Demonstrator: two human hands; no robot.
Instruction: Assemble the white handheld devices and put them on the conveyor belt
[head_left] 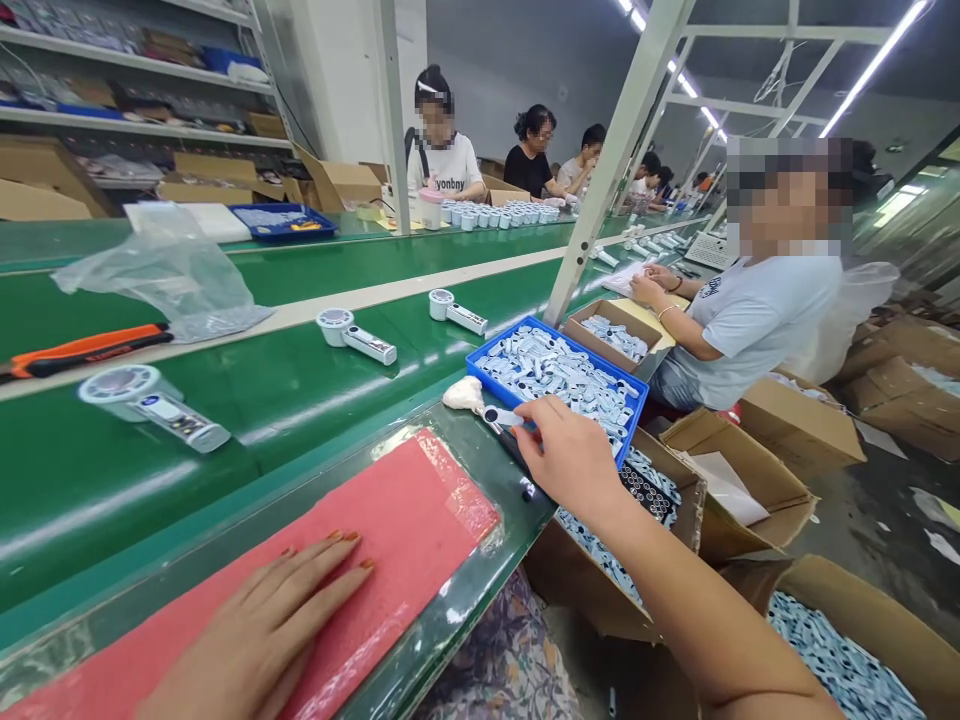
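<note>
My left hand (262, 625) lies flat on a pink mat (405, 500) at the bench edge, fingers stretched out, holding nothing. In the head view's middle, my right hand (570, 450) is closed in a pinch on a small pale-blue plastic piece (504, 416) with a dark round spot at one end. Just under that piece is a dark-handled tool (514, 448), partly covered by the hand. A white lump (463, 394) sits at its far end. Right behind the hand, a blue tray (474, 362) holds a heap of similar pale-blue pieces.
Several white handheld devices with round heads, one a white device (157, 402), lie on the green conveyor belt (300, 400). Orange-handled pliers (90, 345) and a plastic bag (172, 270) are at left. A co-worker (780, 300) sits at right near cardboard boxes (810, 430). A slanted post (600, 190) rises behind the tray.
</note>
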